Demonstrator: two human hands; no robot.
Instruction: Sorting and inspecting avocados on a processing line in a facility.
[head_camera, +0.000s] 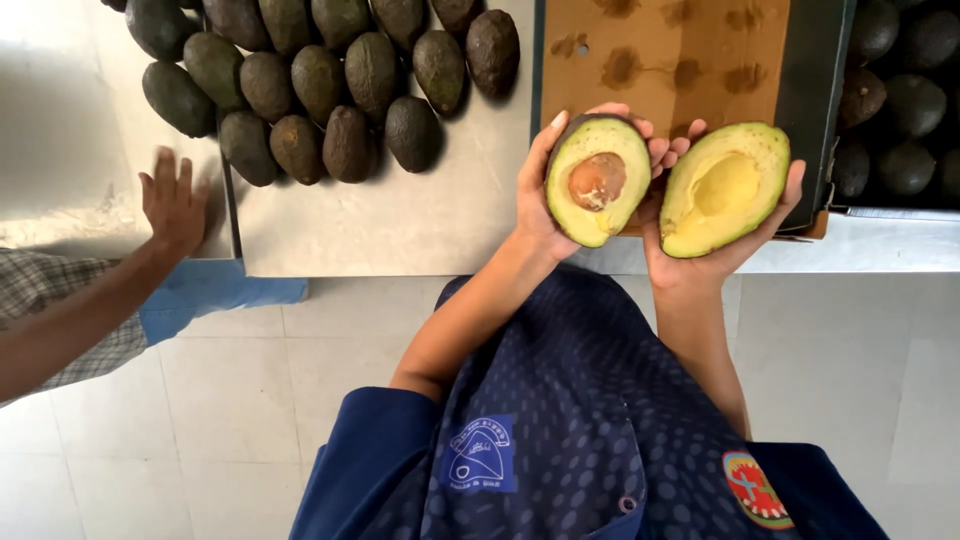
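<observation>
My left hand (535, 195) cups one avocado half (597, 180) with its cut face up; the brown pit sits in its yellow-green flesh. My right hand (700, 262) cradles the other avocado half (725, 188), which shows an empty hollow where the pit was. Both halves are held side by side over the front edge of the steel table (400, 225). My arms come out of dark blue sleeves.
Several whole dark avocados (320, 85) lie on the table at the back left. A brown stained cardboard sheet (665, 50) lies behind my hands. More dark avocados (900, 100) fill a crate at right. Another person's hand (172, 205) rests on the table's left side.
</observation>
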